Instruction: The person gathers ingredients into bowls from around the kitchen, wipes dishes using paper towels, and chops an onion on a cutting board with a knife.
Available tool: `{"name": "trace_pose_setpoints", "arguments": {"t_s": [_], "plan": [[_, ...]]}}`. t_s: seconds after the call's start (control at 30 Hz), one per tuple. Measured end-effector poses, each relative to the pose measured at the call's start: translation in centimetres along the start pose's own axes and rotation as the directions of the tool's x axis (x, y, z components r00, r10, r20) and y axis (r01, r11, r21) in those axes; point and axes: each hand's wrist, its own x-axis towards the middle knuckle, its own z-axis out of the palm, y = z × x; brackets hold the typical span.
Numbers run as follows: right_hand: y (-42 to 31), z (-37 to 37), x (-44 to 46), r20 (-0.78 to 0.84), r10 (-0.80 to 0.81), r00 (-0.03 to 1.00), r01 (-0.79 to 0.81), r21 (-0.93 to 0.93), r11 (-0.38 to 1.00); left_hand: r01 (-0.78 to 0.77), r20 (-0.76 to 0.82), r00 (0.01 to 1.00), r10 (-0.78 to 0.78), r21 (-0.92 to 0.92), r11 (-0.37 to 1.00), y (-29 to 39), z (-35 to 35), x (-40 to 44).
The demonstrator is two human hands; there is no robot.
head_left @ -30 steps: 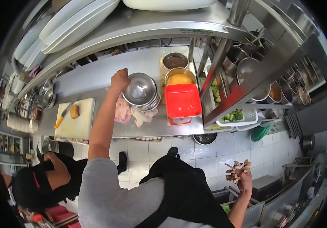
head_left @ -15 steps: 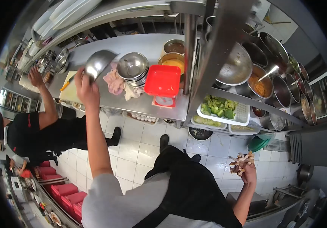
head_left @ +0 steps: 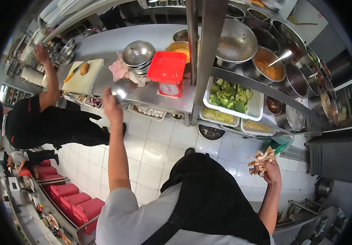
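My left hand [head_left: 112, 107] grips the rim of a shiny metal bowl [head_left: 123, 89], blurred by motion, near the front edge of the steel counter. Past it stands a stack of metal bowls [head_left: 138, 54] beside pink and white cloths [head_left: 120, 70]. To the right of the stack is a scale [head_left: 169, 89] with a red tray [head_left: 167, 66] on top. Out to the right, over the floor, my right hand [head_left: 271, 170] is closed around a bunch of pale brown strips [head_left: 260, 161].
A co-worker in black [head_left: 41, 118] stands at the left, one arm raised near a cutting board [head_left: 84, 76] with a knife. A metal shelf post [head_left: 204, 61] rises beside a broccoli basket [head_left: 258, 105] and several pots. Red bins [head_left: 87, 212] line the lower left.
My left hand has lifted a metal bowl off the stack and brought it back from the counter. The view has shifted right. My right hand still holds the strips.
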Motion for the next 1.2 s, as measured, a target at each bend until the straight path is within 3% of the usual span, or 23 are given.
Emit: {"name": "trace_pose_setpoints", "arguments": {"t_s": [0.03, 0.07, 0.1, 0.17, 0.2, 0.27, 0.3, 0.33, 0.4, 0.47, 0.57, 0.67, 0.77, 0.87, 1.1, 1.13, 1.2], "plan": [[0.0, 0.0, 0.3, 0.035, 0.010, 0.999, -0.010, -0.007, 1.000, 0.008, 0.053, 0.999, -0.008, -0.002, 1.000, -0.9, 1.8, -1.6], [0.0, 0.3, 0.5, 0.040, 0.011, 0.999, -0.010, -0.007, 1.000, -0.131, 0.105, 0.986, 0.128, 0.019, 0.991, 0.5, 1.6, -2.4], [-0.2, 0.5, 0.6, 0.049, 0.009, 0.999, -0.009, -0.006, 1.000, -0.098, 0.132, 0.986, 0.101, -0.027, 0.995, 1.4, 0.9, -2.7], [-0.2, 0.8, 0.9, 0.072, 0.009, 0.997, -0.010, 0.013, 1.000, 0.097, 0.164, 0.982, -0.089, -0.040, 0.995, 4.2, -2.5, -2.6], [-0.1, -0.3, 1.6, 0.185, 0.009, 0.983, -0.009, 0.000, 1.000, 0.203, 0.258, 0.949, -0.182, -0.058, 0.977, 4.1, -3.5, -3.6], [-0.7, 2.2, 1.8, 0.129, -0.043, 0.991, 0.038, 0.034, 0.999, 0.425, 0.439, 0.824, -0.359, -0.057, 0.904, 4.5, -4.0, -6.0], [-1.5, 2.4, 2.1, 0.091, -0.068, 0.994, 0.065, 0.043, 0.997, 0.589, 0.535, 0.730, -0.425, -0.175, 0.789, 6.0, -4.1, -6.9], [-1.3, 0.7, 3.9, 0.227, -0.082, 0.971, 0.062, 0.092, 0.994, 0.733, 0.643, 0.618, -0.453, -0.262, 0.628, 8.3, -4.0, -7.9], [-2.4, -0.2, 5.8, 0.348, -0.041, 0.937, 0.051, -0.019, 0.999, 0.922, 0.825, 0.383, -0.416, -0.315, 0.225, 16.9, -6.3, -8.2], [-5.8, 0.8, 5.5, 0.448, -0.059, 0.892, 0.182, -0.237, 0.954, 0.934, 0.885, 0.333, -0.326, -0.263, 0.241, 22.7, -5.7, -10.0], [-10.3, 1.8, 4.1, 0.537, -0.107, 0.837, 0.311, -0.305, 0.900, 0.943, 0.935, 0.290, -0.202, -0.244, 0.226, 32.0, -4.9, -11.3], [-13.8, 0.9, 3.6, 0.550, 0.028, 0.835, 0.282, -0.469, 0.837, 0.961, 0.966, 0.245, -0.084, -0.230, 0.156, 40.1, -4.7, -12.2], [-15.0, 0.1, 3.2, 0.531, -0.011, 0.847, 0.454, -0.714, 0.532, 0.978, 0.979, 0.206, 0.002, -0.205, 0.041, 45.8, -4.3, -13.5], [-12.2, -2.8, 5.3, 0.687, -0.111, 0.719, 0.695, -0.708, 0.124, 0.982, 0.982, 0.184, 0.051, -0.186, 0.028, 48.9, -3.9, -14.5], [-8.9, -6.9, 5.8, 0.547, -0.354, 0.758, 0.631, -0.752, 0.190, 0.988, 0.989, 0.148, -0.009, -0.148, 0.034, 52.1, -1.1, -17.4], [-8.0, -7.1, 5.6, 0.601, -0.417, 0.682, 0.699, -0.703, 0.131, 0.986, 0.988, 0.157, 0.000, -0.157, 0.059, 52.6, -1.0, -17.3], [-7.1, -8.3, 6.4, 0.702, -0.391, 0.596, 0.775, -0.630, 0.051, 0.985, 0.986, 0.165, 0.038, -0.167, 0.048, 53.0, 0.0, -18.0]]}}
